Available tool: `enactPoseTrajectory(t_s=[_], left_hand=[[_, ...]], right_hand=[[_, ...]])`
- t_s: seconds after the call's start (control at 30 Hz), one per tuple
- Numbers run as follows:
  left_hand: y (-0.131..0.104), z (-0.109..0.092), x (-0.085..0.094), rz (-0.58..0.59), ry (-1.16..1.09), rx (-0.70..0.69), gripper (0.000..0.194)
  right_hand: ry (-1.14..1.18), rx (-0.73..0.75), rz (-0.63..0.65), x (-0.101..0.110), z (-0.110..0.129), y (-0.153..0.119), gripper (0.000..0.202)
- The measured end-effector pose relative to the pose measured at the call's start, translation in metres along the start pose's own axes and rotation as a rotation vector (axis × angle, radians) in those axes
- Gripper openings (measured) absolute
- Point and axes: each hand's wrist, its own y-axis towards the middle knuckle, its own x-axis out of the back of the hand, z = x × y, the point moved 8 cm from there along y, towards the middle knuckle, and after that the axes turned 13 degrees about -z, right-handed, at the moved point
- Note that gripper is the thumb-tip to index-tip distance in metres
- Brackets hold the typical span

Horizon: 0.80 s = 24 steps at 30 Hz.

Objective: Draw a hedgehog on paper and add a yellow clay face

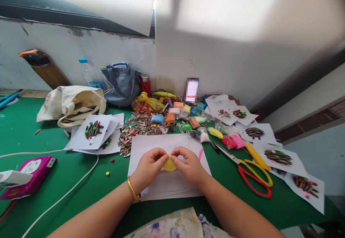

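Observation:
A flat round piece of yellow modelling clay is held up between both hands, over a stack of white paper. My left hand, with a gold bangle at its wrist, pinches the left edge of the clay between thumb and fingers. On the opposite edge, my right hand pinches in the same way. Faint marks show on the paper behind the fingers. Loose sunflower seeds lie just beyond the paper's left corner. Scissors with red and yellow handles rest to the right.
Several clay packets lie behind the paper. Sheets with seed hedgehogs line the right side; more lie left. A cloth bag, blue bag, phone and magenta power strip with a white cable stand around.

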Motion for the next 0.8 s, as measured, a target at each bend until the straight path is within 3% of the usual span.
enactPoseTrajectory(t_s=[0.2,0.3,0.47,0.8], left_hand=[[0.000,0.004,-0.005,0.042,-0.046,0.040,0.030],[0.001,0.004,0.000,-0.006,-0.083,0.046,0.030],[0.002,0.000,0.002,-0.030,-0.125,0.049,0.030],[0.001,0.003,0.002,-0.029,-0.090,0.056,0.029]], right_hand=[[0.024,-0.016,-0.014,0.002,-0.007,0.000,0.014],[0.052,-0.023,-0.019,0.004,-0.009,0.000,0.021],[0.005,-0.029,0.068,-0.004,-0.004,-0.001,0.014],[-0.039,0.011,0.090,-0.005,0.000,-0.002,0.017]])
